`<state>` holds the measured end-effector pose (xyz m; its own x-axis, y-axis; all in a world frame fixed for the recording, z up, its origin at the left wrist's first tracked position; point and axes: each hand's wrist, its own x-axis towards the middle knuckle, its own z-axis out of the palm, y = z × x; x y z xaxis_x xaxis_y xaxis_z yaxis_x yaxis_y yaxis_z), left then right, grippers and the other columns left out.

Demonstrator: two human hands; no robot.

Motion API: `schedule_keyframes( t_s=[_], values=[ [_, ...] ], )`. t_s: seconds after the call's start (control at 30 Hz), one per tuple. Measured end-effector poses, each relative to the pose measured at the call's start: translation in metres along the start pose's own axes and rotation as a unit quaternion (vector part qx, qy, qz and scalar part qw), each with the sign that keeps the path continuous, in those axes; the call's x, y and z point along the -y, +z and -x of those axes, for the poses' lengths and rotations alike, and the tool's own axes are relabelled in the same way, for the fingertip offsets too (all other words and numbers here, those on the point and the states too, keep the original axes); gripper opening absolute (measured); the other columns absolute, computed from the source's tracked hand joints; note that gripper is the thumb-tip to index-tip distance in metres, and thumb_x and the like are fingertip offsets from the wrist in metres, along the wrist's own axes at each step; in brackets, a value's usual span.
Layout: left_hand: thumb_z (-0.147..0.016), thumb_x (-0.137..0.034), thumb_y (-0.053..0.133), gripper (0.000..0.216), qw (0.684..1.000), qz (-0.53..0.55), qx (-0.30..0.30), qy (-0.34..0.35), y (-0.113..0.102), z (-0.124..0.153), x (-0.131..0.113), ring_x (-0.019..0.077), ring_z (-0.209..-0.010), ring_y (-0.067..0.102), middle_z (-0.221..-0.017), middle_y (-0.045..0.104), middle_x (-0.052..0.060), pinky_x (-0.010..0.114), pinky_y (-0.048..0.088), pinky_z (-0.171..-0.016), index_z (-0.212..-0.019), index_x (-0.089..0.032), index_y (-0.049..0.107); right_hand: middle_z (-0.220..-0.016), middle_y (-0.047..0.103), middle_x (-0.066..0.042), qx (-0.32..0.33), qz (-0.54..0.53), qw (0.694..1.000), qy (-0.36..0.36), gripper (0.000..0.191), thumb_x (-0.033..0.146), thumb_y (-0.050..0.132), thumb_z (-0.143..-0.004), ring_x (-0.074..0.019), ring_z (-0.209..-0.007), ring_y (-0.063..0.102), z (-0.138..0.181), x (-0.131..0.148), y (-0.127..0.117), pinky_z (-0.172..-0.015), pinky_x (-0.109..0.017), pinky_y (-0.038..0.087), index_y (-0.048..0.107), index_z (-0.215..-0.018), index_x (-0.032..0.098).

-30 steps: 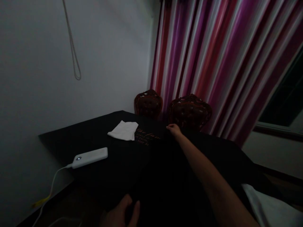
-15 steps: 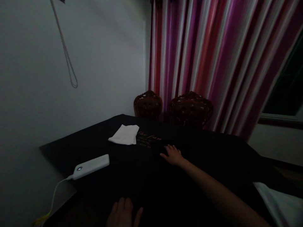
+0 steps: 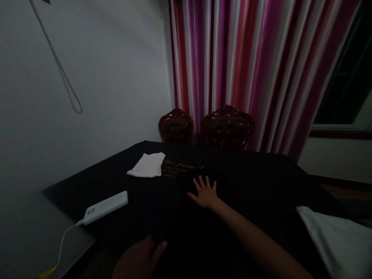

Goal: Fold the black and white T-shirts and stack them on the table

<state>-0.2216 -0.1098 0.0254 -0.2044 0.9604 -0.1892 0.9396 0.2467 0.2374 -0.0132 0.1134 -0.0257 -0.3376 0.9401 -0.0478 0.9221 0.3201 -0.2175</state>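
1. Head view: the left hand (image 3: 139, 259) sits lowest in the frame, palm down on the near edge of the black garment (image 3: 232, 186), thumb held apart; its other fingers are cut off by the frame.
2. The black garment lies flat over the dark table (image 3: 72, 186).
3. A white power bank (image 3: 105, 202) lies left of it, a small light lit, with a white cable (image 3: 62, 244) trailing off the table edge.
4. The right hand (image 3: 205, 192) lies flat on the garment, fingers spread.
5. Just beyond, orange print begins "The"; the rest is unreadable.
6. A folded white cloth (image 3: 147, 166) touches the print's left.
7. Two carved chairs (image 3: 226, 126) stand before the striped curtain (image 3: 247, 66).
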Motion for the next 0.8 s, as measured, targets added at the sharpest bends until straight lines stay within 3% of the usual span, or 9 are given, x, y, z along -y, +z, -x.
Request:
schedule_keyframes(
  t_s=[0.1,0.23,0.3,0.4,0.53,0.63,0.73,0.8],
  values=[
    [-0.095,-0.055,0.022,0.064,0.998,-0.023,-0.061,0.0,-0.025,-0.058,-0.038,0.0342,-0.095,0.067,-0.096,0.071,0.02,0.045,0.049,-0.082,-0.088,-0.013,0.069,-0.16,0.001,-0.009,-0.023,-0.002,1.0,0.008,0.098,0.084,0.015,-0.079,-0.0401,-0.143,-0.009,0.005,0.003,-0.001,-0.107,-0.066,-0.01,0.009,-0.154,0.021],
    [-0.098,-0.054,0.016,0.072,0.999,0.004,-0.043,-0.004,-0.034,-0.154,-0.083,0.0303,-0.106,0.064,-0.105,0.069,0.024,0.041,0.047,-0.092,-0.095,-0.006,0.069,-0.159,0.006,-0.011,-0.048,-0.008,0.999,0.011,0.098,0.082,0.019,-0.08,-0.0391,-0.144,-0.006,0.008,0.005,-0.004,-0.109,-0.065,-0.009,0.013,-0.153,0.018],
    [-0.097,-0.056,0.027,0.062,0.999,0.015,-0.028,-0.009,-0.034,-0.19,-0.098,0.0256,-0.105,0.064,-0.108,0.068,0.019,0.041,0.048,-0.093,-0.102,-0.008,0.067,-0.159,0.007,-0.011,-0.055,-0.016,0.998,0.005,0.099,0.083,0.019,-0.08,-0.039,-0.144,-0.005,0.008,0.004,-0.005,-0.109,-0.064,-0.009,0.014,-0.153,0.017],
    [-0.091,-0.051,0.053,0.042,1.0,0.022,-0.01,-0.004,-0.035,-0.222,-0.112,0.0201,-0.099,0.064,-0.109,0.067,0.009,0.041,0.051,-0.089,-0.108,-0.013,0.062,-0.159,0.007,-0.011,-0.057,-0.032,0.998,-0.004,0.102,0.085,0.02,-0.077,-0.0386,-0.144,-0.006,0.009,0.002,-0.004,-0.11,-0.063,-0.009,0.016,-0.153,0.017],
    [-0.092,-0.041,0.057,0.031,0.999,0.027,-0.015,0.032,-0.038,-0.237,-0.124,0.0191,-0.094,0.063,-0.107,0.065,0.007,0.039,0.053,-0.084,-0.108,-0.014,0.061,-0.158,0.01,-0.012,-0.078,-0.074,0.994,-0.017,0.104,0.086,0.029,-0.075,-0.0389,-0.144,-0.006,0.008,0.002,-0.001,-0.11,-0.062,-0.011,0.021,-0.152,0.016],
    [-0.094,-0.035,0.05,0.032,0.99,0.035,-0.05,0.128,-0.041,-0.229,-0.136,0.021,-0.105,0.06,-0.116,0.061,0.012,0.04,0.047,-0.093,-0.115,-0.012,0.056,-0.153,0.028,-0.013,-0.134,-0.186,0.973,0.012,0.087,0.073,0.038,-0.084,-0.0344,-0.144,0.014,0.002,-0.004,-0.011,-0.116,-0.054,0.006,0.035,-0.147,0.013],
    [-0.092,-0.035,0.049,0.037,0.962,0.041,-0.037,0.269,-0.04,-0.203,-0.144,0.02,-0.11,0.058,-0.122,0.061,0.012,0.034,0.043,-0.098,-0.122,-0.014,0.053,-0.145,0.043,-0.014,-0.199,-0.282,0.934,0.095,0.064,0.048,0.014,-0.098,-0.0232,-0.134,0.04,-0.009,-0.028,-0.039,-0.11,-0.038,0.032,0.036,-0.144,0.01],
    [-0.087,-0.039,0.056,0.046,0.938,0.042,-0.004,0.345,-0.036,-0.182,-0.14,0.0196,-0.119,0.054,-0.133,0.057,0.009,0.032,0.04,-0.104,-0.128,-0.019,0.051,-0.147,0.041,-0.015,-0.236,-0.287,0.92,0.128,0.064,0.039,-0.001,-0.098,-0.0196,-0.134,0.039,-0.015,-0.05,-0.06,-0.107,-0.033,0.034,0.028,-0.147,0.009]
  ],
)
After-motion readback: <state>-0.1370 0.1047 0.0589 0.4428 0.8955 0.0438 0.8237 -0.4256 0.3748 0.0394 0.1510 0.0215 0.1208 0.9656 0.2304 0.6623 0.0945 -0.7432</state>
